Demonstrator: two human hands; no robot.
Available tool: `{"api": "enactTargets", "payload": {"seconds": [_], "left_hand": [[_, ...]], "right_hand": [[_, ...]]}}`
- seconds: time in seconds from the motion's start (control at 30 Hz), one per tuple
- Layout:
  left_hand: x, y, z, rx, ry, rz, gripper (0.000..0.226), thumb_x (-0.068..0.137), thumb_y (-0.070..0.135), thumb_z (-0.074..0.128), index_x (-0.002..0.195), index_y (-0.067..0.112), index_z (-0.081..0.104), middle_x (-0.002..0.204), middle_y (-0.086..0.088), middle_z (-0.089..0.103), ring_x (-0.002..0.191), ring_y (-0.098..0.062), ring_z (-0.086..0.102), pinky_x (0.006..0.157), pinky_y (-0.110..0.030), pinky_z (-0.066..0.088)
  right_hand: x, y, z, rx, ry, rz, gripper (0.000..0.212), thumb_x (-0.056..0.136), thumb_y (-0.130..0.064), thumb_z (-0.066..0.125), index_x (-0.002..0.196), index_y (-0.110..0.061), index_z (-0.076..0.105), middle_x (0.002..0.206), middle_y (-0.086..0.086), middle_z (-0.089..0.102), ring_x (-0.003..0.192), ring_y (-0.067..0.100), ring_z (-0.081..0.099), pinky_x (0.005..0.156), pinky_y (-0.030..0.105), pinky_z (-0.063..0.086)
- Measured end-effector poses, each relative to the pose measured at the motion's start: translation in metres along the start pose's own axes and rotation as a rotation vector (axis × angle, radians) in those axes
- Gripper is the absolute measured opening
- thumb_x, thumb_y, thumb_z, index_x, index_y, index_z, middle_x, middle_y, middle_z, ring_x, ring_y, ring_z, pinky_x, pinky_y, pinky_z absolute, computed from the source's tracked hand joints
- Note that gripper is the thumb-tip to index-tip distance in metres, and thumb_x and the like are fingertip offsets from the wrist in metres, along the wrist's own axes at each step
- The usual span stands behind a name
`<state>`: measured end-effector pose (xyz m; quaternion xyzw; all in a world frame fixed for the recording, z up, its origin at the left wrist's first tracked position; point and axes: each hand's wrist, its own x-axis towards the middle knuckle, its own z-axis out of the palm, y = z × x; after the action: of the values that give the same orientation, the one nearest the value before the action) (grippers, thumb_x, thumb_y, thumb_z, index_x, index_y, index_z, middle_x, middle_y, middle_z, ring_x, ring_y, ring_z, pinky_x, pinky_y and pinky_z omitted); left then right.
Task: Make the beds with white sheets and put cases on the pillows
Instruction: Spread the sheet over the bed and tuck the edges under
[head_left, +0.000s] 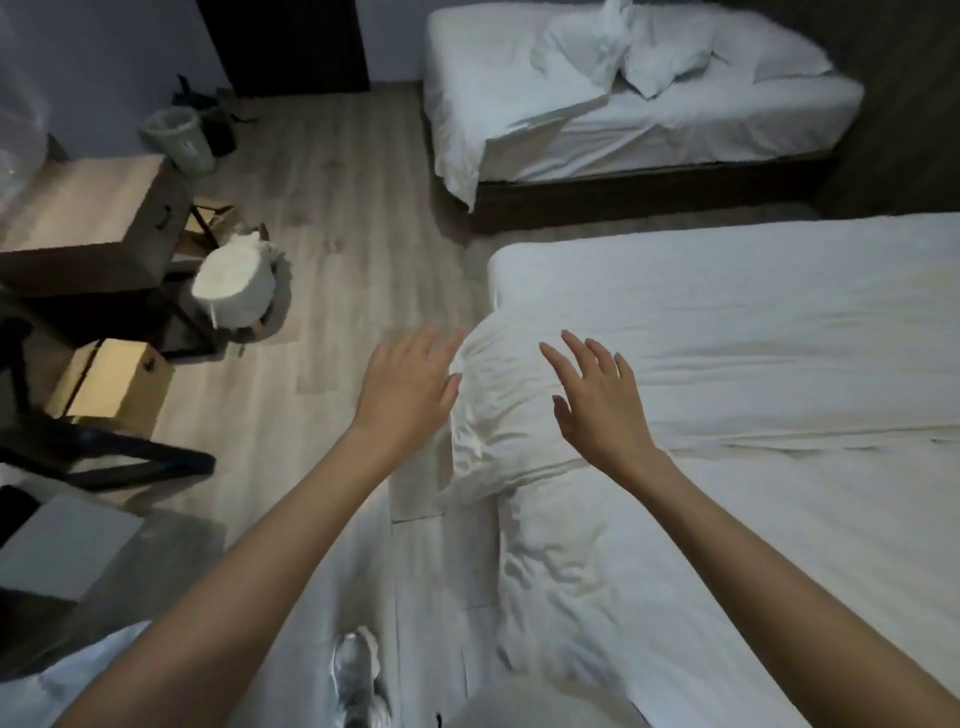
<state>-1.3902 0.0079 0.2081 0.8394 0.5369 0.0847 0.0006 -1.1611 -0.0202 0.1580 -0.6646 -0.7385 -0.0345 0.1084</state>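
White sheet (727, 364) is lying rumpled at the near bed's (857, 545) left corner. Pillows (665, 57) are sitting on the far bed (649, 140), with a desk (88, 218) and stool (236, 286) standing left. Left hand (405, 389) is hovering beside the corner and right hand (597, 400) above it, fingers (421, 348) spread, gripping nothing.

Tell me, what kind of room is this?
Probably a bedroom, maybe in a hotel or guesthouse. It has two beds with white sheets, the near bed and the far bed, loose pillows on the far one, and a bin near the wall.

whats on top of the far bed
Rumpled pillows and a loose white sheet that droops over the far bed corner. The mattress beneath is covered.
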Motion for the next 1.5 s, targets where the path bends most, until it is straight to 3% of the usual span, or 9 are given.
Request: {"api": "enactTargets", "payload": {"seconds": [0.1, 0.27, 0.37, 0.73, 1.0, 1.3, 1.5], "left_hand": [[0.032, -0.026, 0.004, -0.061, 0.021, 0.151, 0.050, 0.091, 0.025, 0.059, 0.138, 0.013, 0.049, 0.133, -0.016, 0.056, 0.113, -0.035, 0.057, 0.092, -0.043, 0.044], [0.094, -0.056, 0.007, -0.079, -0.084, 0.335, 0.055, 0.099, 0.037, 0.041, 0.151, 0.027, 0.026, 0.151, -0.007, 0.037, 0.132, -0.028, 0.042, 0.106, -0.040, 0.034], [0.128, -0.054, 0.009, -0.127, -0.108, 0.428, 0.055, 0.101, 0.039, 0.038, 0.152, 0.029, 0.022, 0.155, -0.006, 0.031, 0.136, -0.028, 0.038, 0.108, -0.040, 0.032], [0.294, -0.001, 0.061, -0.160, -0.144, 0.712, 0.054, 0.101, 0.039, 0.039, 0.152, 0.030, 0.025, 0.154, -0.004, 0.033, 0.137, -0.026, 0.038, 0.108, -0.041, 0.035], [0.420, 0.045, 0.101, -0.151, -0.220, 0.824, 0.054, 0.100, 0.036, 0.042, 0.151, 0.027, 0.027, 0.152, -0.007, 0.036, 0.132, -0.029, 0.043, 0.102, -0.042, 0.040], [0.498, 0.104, 0.196, -0.115, -0.399, 0.993, 0.055, 0.100, 0.035, 0.040, 0.152, 0.029, 0.022, 0.156, -0.007, 0.027, 0.139, -0.028, 0.032, 0.103, -0.042, 0.037], [0.524, 0.128, 0.267, -0.057, -0.434, 1.123, 0.056, 0.101, 0.035, 0.038, 0.153, 0.030, 0.018, 0.158, -0.005, 0.022, 0.142, -0.024, 0.027, 0.105, -0.039, 0.034]], "right_hand": [[0.008, -0.016, 0.007, 0.011, -0.029, 0.189, 0.064, 0.087, -0.016, 0.062, 0.146, -0.021, 0.037, 0.153, 0.010, 0.032, 0.137, 0.035, 0.032, 0.108, 0.054, 0.032], [0.011, -0.033, 0.006, -0.004, -0.050, 0.492, 0.062, 0.091, -0.019, 0.055, 0.148, -0.023, 0.031, 0.156, 0.008, 0.025, 0.140, 0.033, 0.026, 0.111, 0.052, 0.027], [0.010, -0.033, 0.001, -0.036, -0.070, 0.636, 0.061, 0.091, -0.020, 0.056, 0.148, -0.021, 0.033, 0.156, 0.009, 0.026, 0.139, 0.034, 0.029, 0.109, 0.052, 0.029], [0.063, 0.042, 0.029, -0.027, 0.080, 1.063, 0.055, 0.096, -0.021, 0.049, 0.148, -0.022, 0.032, 0.157, 0.003, 0.024, 0.141, 0.025, 0.025, 0.111, 0.041, 0.025], [0.098, 0.110, 0.059, 0.125, 0.113, 1.462, 0.056, 0.096, -0.026, 0.048, 0.148, -0.023, 0.030, 0.156, 0.003, 0.023, 0.138, 0.026, 0.027, 0.104, 0.044, 0.034], [0.120, 0.144, 0.120, 0.191, 0.031, 1.772, 0.059, 0.096, -0.032, 0.047, 0.150, -0.025, 0.023, 0.156, 0.005, 0.020, 0.137, 0.027, 0.029, 0.100, 0.043, 0.038], [0.126, 0.145, 0.192, 0.279, 0.041, 1.955, 0.063, 0.096, -0.035, 0.049, 0.151, -0.025, 0.019, 0.155, 0.006, 0.023, 0.134, 0.031, 0.031, 0.100, 0.044, 0.039]]}}
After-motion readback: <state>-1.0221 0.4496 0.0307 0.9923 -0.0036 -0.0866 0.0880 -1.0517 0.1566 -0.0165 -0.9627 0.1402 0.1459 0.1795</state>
